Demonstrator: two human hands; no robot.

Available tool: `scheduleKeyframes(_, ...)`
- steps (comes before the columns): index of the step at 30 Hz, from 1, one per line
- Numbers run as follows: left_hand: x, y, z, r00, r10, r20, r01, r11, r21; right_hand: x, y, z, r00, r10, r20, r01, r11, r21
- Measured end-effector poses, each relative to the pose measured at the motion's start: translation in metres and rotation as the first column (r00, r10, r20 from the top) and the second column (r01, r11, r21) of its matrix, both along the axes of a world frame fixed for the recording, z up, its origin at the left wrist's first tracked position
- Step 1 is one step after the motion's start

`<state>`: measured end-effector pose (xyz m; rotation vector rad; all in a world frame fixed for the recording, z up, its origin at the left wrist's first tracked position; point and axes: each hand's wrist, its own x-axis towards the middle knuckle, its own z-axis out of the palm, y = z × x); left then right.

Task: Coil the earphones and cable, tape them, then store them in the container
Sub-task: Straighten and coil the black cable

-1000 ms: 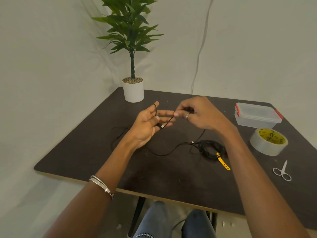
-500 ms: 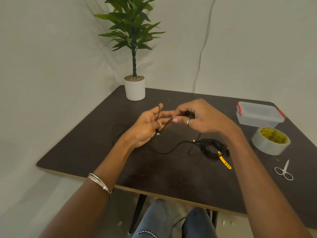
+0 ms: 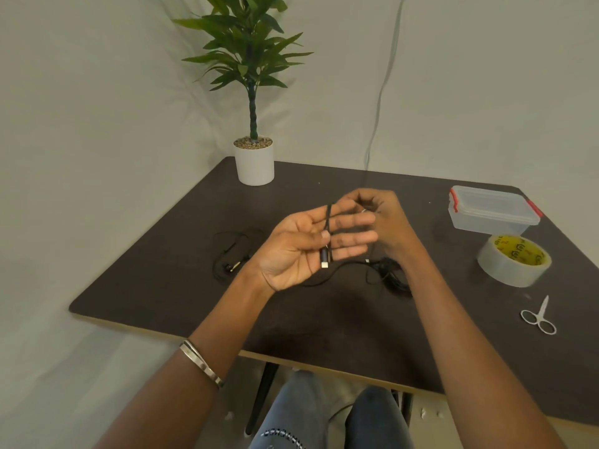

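Early stage, coiling only just begun. Left hand [image 3: 301, 251] is held palm-up over the table [image 3: 168, 254], fingers straight and spread, thumb pressing the cable [image 3: 329, 222] against them; the cable runs across the fingers w/ its plug end [image 3: 324, 259] hanging just below the thumb. Looks like one or two turns round the fingers so far, no more. Right hand [image 3: 384, 222] sits just behind the left fingertips, fingers curled, prob. pinching the cable's running length to feed it round, though the left hand hides the pinch so can't say for sure. Rest of the cable trails down to a loose dark heap [image 3: 393, 277] on the table by the right wrist. Earphones [image 3: 231, 259] lie uncoiled on the table left of the left hand, untouched. Left to do: finish both coils, tape them, open the container [image 3: 492, 210] and stow them; its lid is on, red clips at the ends. Tape roll [image 3: 513, 260] and scissors [image 3: 539, 317] wait at the right edge. Writing: tape core has a yellow label w/ dark print, too small to read; nothing else legible.
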<state>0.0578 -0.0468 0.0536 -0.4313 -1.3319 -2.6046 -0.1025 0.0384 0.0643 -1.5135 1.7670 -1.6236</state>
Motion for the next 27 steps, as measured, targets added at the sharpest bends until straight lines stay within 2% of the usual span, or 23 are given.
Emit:
scheduleKeyframes(2, -0.003, -0.002, 0.004, 0.998, 0.066, 0.0, -0.066, 0.997, 0.048, 0.007, -0.001, -0.01, 0.999, -0.042, 0.03, 0.04, 0.998, 0.058)
scheduleKeyframes(4, -0.008, -0.005, 0.006, 0.977, 0.209, 0.05, -0.213, 0.974, 0.075, 0.019, -0.002, -0.016, 0.995, -0.057, 0.077, 0.045, 0.987, 0.152)
scheduleKeyframes(8, -0.015, -0.023, 0.007, 0.84, 0.533, 0.103, -0.535, 0.845, -0.007, 0.042, 0.0, -0.025, 0.982, 0.078, 0.173, -0.134, 0.931, 0.34)
scheduleKeyframes(10, -0.015, -0.035, 0.006, 0.746, 0.66, 0.088, -0.647, 0.749, -0.143, 0.048, 0.006, -0.023, 0.968, 0.141, 0.207, -0.214, 0.895, 0.392)
scheduleKeyframes(12, -0.014, -0.041, 0.001, 0.652, 0.757, 0.053, -0.689, 0.62, -0.376, 0.05, 0.012, -0.014, 0.969, 0.154, 0.193, -0.223, 0.88, 0.419)
scheduleKeyframes(14, -0.011, -0.041, -0.008, 0.623, 0.782, -0.024, -0.634, 0.487, -0.601, 0.048, 0.017, 0.0, 0.989, 0.141, 0.041, -0.144, 0.887, 0.438)
scheduleKeyframes(16, -0.007, -0.038, -0.018, 0.684, 0.725, -0.079, -0.536, 0.426, -0.729, 0.042, 0.018, 0.015, 0.973, 0.111, -0.202, -0.016, 0.907, 0.42)
scheduleKeyframes(18, -0.002, -0.032, -0.023, 0.769, 0.638, -0.038, -0.441, 0.487, -0.754, 0.034, 0.017, 0.028, 0.927, 0.078, -0.367, 0.062, 0.933, 0.354)
scheduleKeyframes(20, 0.002, -0.022, -0.022, 0.859, 0.51, 0.037, -0.345, 0.631, -0.695, 0.026, 0.016, 0.039, 0.899, 0.063, -0.432, 0.072, 0.955, 0.289)
scheduleKeyframes(22, 0.004, -0.013, -0.021, 0.919, 0.385, 0.088, -0.259, 0.756, -0.601, 0.019, 0.014, 0.045, 0.914, 0.064, -0.401, 0.031, 0.974, 0.225)
scheduleKeyframes(24, 0.005, -0.004, -0.02, 0.942, 0.31, 0.128, -0.219, 0.858, -0.464, 0.012, 0.009, 0.045, 0.947, 0.049, -0.318, 0.0, 0.988, 0.152)
scheduleKeyframes(27, 0.004, 0.003, -0.015, 0.96, 0.233, 0.155, -0.184, 0.942, -0.281, 0.0, -0.002, 0.038, 0.979, 0.005, -0.203, 0.003, 0.999, 0.037)
